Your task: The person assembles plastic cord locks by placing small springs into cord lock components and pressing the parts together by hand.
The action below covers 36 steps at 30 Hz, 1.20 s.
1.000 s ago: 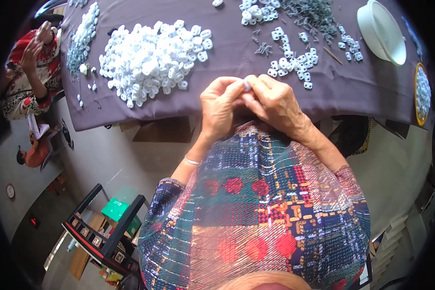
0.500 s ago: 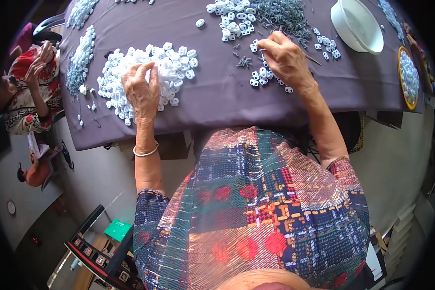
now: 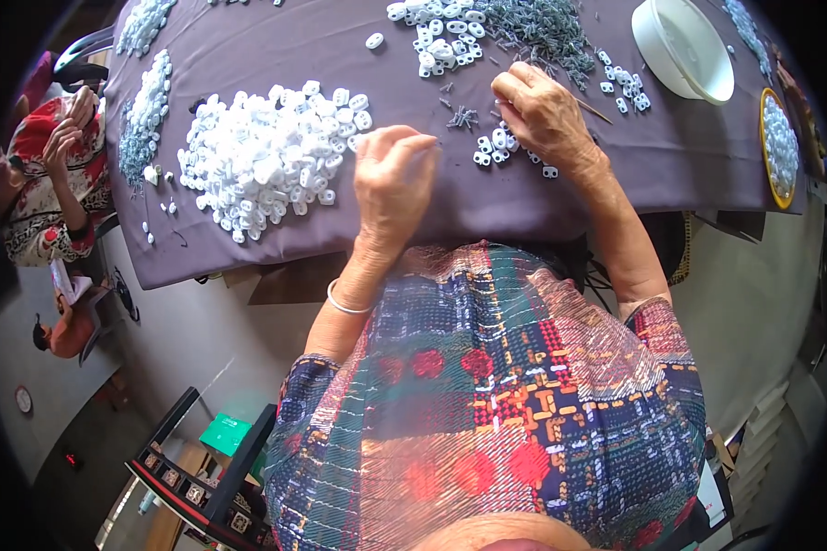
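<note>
My left hand [image 3: 395,188] is over the cloth, just right of a large heap of small white oval plastic pieces with holes [image 3: 257,161]. Its fingers are curled together, slightly blurred, and whatever they may hold is hidden. My right hand [image 3: 547,115] is closed in a pinch above a small group of white pieces [image 3: 496,147]; its fingertips hide what is between them. A thin pointed stick [image 3: 595,112] juts out beside that hand, and I cannot tell whether it is held. Several small grey pins [image 3: 462,118] lie left of the right hand.
A purple-grey cloth covers the table [image 3: 340,239]. Farther back are a pile of grey pins [image 3: 547,37] and more white pieces [image 3: 446,41]. A white basin [image 3: 680,50] and a yellow-rimmed tray [image 3: 779,151] stand at right. Another person [image 3: 55,165] sits at left.
My left hand has moved right, off the white heap toward my right hand. My right hand has stayed nearly in place; the white piece seen at its fingertips before is now hidden.
</note>
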Each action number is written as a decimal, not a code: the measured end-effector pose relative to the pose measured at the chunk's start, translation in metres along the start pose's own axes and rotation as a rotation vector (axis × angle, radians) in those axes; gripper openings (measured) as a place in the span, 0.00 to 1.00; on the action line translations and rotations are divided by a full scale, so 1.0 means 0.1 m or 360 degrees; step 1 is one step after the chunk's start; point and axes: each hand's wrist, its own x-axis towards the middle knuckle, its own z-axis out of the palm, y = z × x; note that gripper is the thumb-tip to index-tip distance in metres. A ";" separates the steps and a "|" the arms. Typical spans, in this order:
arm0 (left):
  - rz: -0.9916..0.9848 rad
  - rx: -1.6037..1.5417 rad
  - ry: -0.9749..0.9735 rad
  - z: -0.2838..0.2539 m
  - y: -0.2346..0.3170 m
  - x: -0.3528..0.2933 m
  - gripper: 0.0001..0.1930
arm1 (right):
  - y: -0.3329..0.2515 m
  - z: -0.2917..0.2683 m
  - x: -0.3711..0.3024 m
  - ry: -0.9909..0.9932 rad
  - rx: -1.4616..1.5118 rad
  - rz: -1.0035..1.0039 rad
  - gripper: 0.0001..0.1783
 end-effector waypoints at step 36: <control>-0.1735 -0.2257 -0.0339 -0.27 0.12 -0.13 0.09 | -0.77 0.18 -0.22 0.0461 0.0766 -0.0311 0.16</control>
